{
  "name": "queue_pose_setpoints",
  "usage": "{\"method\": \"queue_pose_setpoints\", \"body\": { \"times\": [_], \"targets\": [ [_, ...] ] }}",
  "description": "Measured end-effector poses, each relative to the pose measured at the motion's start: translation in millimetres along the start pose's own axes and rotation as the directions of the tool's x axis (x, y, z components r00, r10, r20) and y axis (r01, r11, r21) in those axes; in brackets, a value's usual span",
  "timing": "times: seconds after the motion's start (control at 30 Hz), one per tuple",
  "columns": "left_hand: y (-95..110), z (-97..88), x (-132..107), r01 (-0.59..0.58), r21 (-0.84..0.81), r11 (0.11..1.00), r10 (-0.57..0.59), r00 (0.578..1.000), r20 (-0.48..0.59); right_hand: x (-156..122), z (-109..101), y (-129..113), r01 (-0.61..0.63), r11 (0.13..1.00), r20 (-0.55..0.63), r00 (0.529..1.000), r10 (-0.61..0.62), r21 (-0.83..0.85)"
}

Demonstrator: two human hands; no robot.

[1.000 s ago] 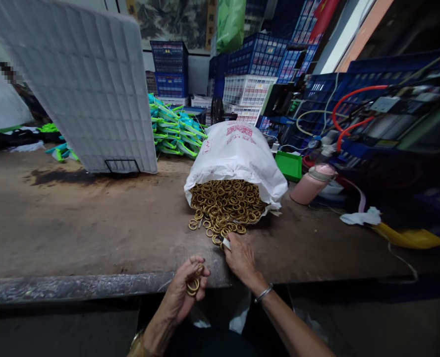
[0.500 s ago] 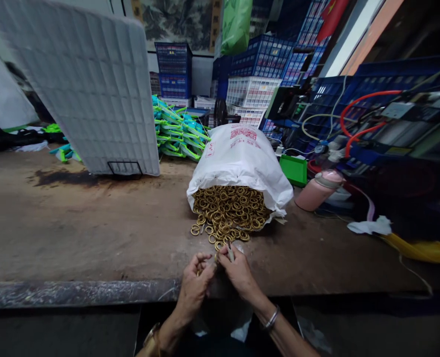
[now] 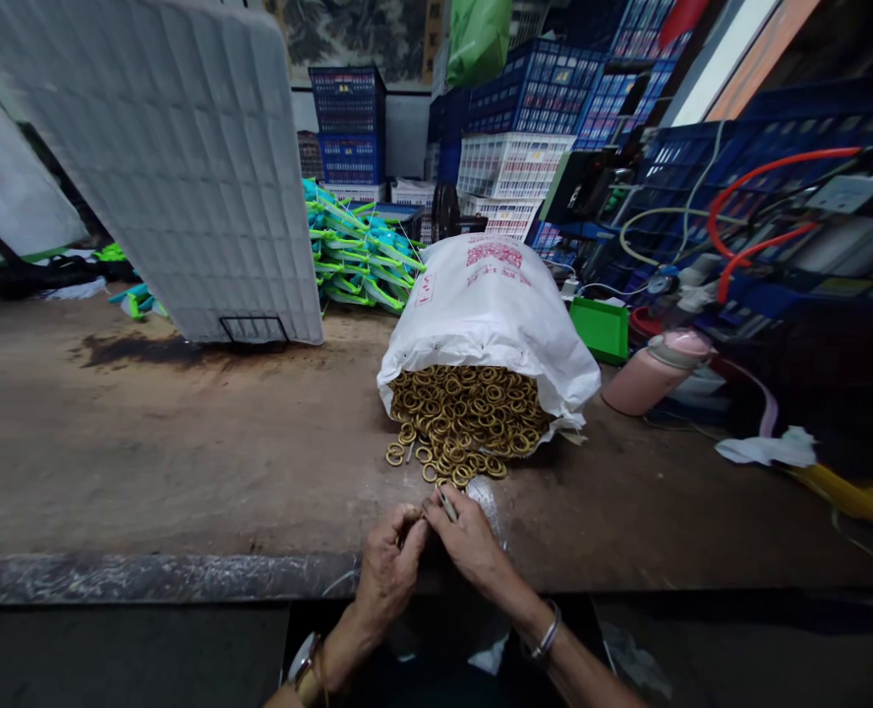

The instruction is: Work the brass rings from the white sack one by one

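Observation:
My left hand [image 3: 390, 559] is closed near the table's front edge, its fingertips pinching a small brass-coloured ring that the fingers now mostly cover. Touching those fingertips is my right hand [image 3: 467, 536], wrapped around a slim pale-handled tool [image 3: 447, 505] whose kind I cannot make out. Just beyond both hands, many brass-coloured rings [image 3: 473, 408] spill onto the brown table [image 3: 186, 472]. They come from the open mouth of a white woven sack [image 3: 481, 305] lying on its side.
A tall white quilted panel [image 3: 237, 177] stands at left on a wire foot. Behind it lies a bright green and blue pile [image 3: 363, 256]. To the right are a green tray [image 3: 600, 329], a pink bottle [image 3: 658, 372] and orange hoses [image 3: 765, 167]. Stacked crates [image 3: 529, 88] fill the back.
My hands have drawn together, and the ring seen between them before is now mostly hidden. The tool in my right hand has tilted over. The view has shifted slightly.

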State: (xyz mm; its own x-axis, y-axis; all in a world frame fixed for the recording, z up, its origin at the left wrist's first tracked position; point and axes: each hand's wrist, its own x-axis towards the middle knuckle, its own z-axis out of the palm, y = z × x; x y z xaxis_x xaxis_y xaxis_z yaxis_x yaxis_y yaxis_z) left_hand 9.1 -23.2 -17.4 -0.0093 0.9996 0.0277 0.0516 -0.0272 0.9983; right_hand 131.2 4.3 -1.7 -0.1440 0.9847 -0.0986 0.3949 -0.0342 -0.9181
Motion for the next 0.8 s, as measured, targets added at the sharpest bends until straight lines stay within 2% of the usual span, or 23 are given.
{"method": "queue_pose_setpoints", "body": {
  "times": [0.1, 0.17, 0.23, 0.43, 0.53, 0.63, 0.73, 0.8],
  "targets": [
    [1.5, 0.0, 0.5, 0.153, -0.123, 0.981, -0.144, 0.987, 0.074, 2.1, 0.3, -3.0, -0.047, 0.998, -0.004, 0.999, 0.047, -0.041],
    [2.8, -0.3, 1.0, 0.290, -0.204, 0.935, -0.265, 0.954, 0.140, 2.7, 0.1, -4.0, -0.046, 0.997, -0.021, 0.999, 0.045, -0.064],
    [3.3, -1.1, 1.3, 0.362, -0.238, 0.902, -0.324, 0.928, 0.184, 2.6, -0.5, -4.7, -0.043, 0.997, -0.024, 0.999, 0.042, -0.071],
    [2.2, -3.8, 1.0, 0.374, -0.253, 0.892, -0.327, 0.922, 0.210, 2.6, -3.8, -7.7, -0.026, 0.999, 0.046, 0.999, 0.027, -0.019],
    [4.4, -3.5, 1.0, 0.381, -0.280, 0.881, -0.337, 0.921, 0.194, 3.0, -4.1, -3.6, -0.027, 0.999, 0.036, 0.999, 0.027, -0.022],
    [6.3, -2.7, 1.7, 0.381, -0.283, 0.880, -0.345, 0.923, 0.168, 0.1, -3.8, 3.8, 0.031, 0.987, 0.009, 1.000, -0.030, -0.159],
    [4.9, -2.2, 2.4, 0.348, -0.240, 0.906, -0.323, 0.936, 0.137, -5.4, -3.7, 8.8, 0.153, 0.928, 0.096, 0.987, -0.127, -0.340],
    [2.6, -2.0, 2.2, 0.310, -0.214, 0.927, -0.288, 0.949, 0.125, -8.4, -3.6, 9.8, 0.189, 0.887, 0.152, 0.979, -0.136, -0.421]
  ]
}}
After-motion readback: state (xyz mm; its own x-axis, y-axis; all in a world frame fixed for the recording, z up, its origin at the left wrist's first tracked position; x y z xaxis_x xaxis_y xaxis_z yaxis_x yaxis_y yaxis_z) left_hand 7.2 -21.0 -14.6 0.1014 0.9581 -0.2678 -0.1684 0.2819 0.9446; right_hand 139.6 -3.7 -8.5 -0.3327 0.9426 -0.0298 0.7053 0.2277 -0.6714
